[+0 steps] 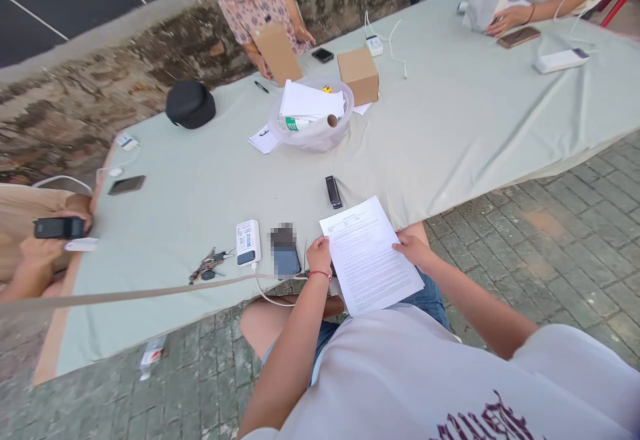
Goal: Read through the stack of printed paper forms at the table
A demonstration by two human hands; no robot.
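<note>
A printed sheet of paper [373,260] is held up over my lap at the table's near edge, its text facing me. My left hand [319,255] grips the sheet's left edge, thumb on top and fingers closed. On the opposite edge my right hand [413,251] pinches the paper between thumb and fingers. Just beyond the sheet's top lies a small black device [333,192]. Left of my left hand are a phone [287,260], partly blurred, and a white power bank [248,243] with a cable plugged in. A bunch of keys [207,267] lies beside it.
A clear plastic basin [345,110] with papers and a roll stands mid-table, near a cardboard box [359,75]. A black case [191,104] sits at the far left. Several other people sit around the table. A beige strap [150,295] crosses the lower left.
</note>
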